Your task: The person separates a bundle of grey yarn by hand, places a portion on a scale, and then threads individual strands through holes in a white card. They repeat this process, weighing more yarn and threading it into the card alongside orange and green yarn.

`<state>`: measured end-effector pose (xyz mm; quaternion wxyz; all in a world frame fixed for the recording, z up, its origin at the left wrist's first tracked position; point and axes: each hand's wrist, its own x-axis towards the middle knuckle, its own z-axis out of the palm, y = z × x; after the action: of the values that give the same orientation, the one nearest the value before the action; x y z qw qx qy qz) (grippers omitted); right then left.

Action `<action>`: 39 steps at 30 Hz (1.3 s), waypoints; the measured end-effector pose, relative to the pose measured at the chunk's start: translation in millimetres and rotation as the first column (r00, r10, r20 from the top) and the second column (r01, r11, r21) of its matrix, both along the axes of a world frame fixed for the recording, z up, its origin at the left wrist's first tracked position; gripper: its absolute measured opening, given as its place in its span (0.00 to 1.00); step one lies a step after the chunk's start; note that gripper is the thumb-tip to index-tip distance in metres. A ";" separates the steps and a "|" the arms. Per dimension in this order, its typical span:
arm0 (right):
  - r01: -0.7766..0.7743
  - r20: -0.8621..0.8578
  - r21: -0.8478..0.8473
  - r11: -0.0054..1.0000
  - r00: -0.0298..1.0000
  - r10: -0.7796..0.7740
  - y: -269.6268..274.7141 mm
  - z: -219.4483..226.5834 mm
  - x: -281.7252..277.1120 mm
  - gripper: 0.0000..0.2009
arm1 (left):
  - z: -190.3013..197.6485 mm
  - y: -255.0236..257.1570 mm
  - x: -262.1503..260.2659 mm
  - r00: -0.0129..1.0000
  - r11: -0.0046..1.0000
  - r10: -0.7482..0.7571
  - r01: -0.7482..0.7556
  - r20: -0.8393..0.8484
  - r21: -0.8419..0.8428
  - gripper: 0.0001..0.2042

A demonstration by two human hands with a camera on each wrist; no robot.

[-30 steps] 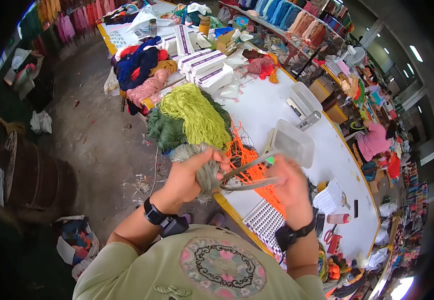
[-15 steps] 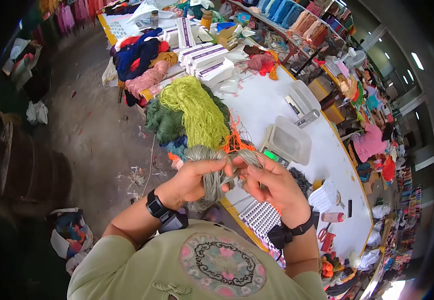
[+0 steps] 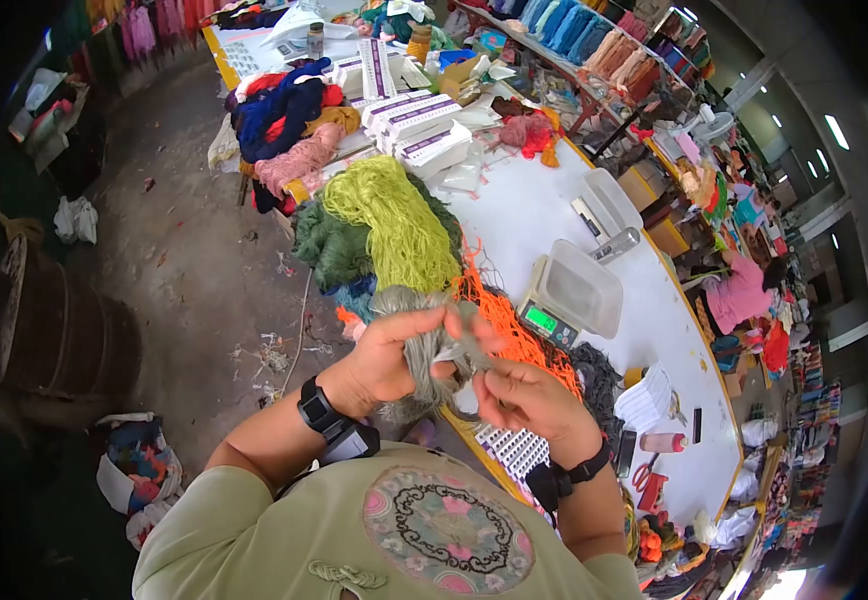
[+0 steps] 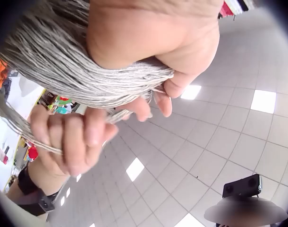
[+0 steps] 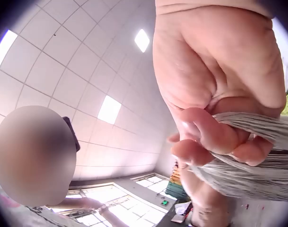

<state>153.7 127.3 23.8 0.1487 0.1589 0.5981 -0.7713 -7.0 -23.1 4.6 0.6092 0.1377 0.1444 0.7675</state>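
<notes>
A thick skein of grey yarn (image 3: 409,385) is gripped by my left hand (image 3: 379,350), above the table's near edge. In the left wrist view that hand's thumb side lies across the yarn strands (image 4: 82,75). My right hand (image 3: 539,405) is just to the right, its fingers curled round a thinner bundle of the same yarn (image 4: 23,130). The right wrist view shows grey strands (image 5: 257,179) running between those curled fingers. Part of the yarn between the hands is blurred in the head view.
Yellow-green yarn (image 3: 394,220) and dark green yarn (image 3: 329,245) lie at the table's left edge, orange cords (image 3: 504,325) beside the hands. A scale (image 3: 544,322) with a clear tub (image 3: 594,285) stands to the right. Red scissors (image 3: 646,470) and a spool (image 3: 662,443) lie nearer.
The right hand first held strands stretched out to the right, then came in beside the left hand. Now it sits slightly lower, with the yarn between the hands. The left hand keeps its grip.
</notes>
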 end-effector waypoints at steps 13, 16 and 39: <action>0.508 -0.469 0.318 0.801 0.818 -0.333 -33.2 -9.3 -21.4 0.10 | -13.9 20.1 14.7 0.810 0.994 0.109 -0.071 -0.577 0.088 0.42; 0.522 -0.468 0.235 0.820 0.800 -0.375 -32.2 -6.0 -22.8 0.07 | -16.9 17.5 16.4 0.743 0.991 0.136 -0.110 -0.655 0.081 0.42; 0.581 -0.261 -0.040 0.813 0.779 -0.570 -18.1 -2.2 -6.9 0.11 | -14.1 25.9 23.3 0.895 0.994 0.061 -0.094 -0.441 -0.054 0.26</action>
<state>146.8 109.2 21.7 -0.1769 0.2342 0.5515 -0.7808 16.3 2.8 -9.5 0.5346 0.2785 0.3115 0.7346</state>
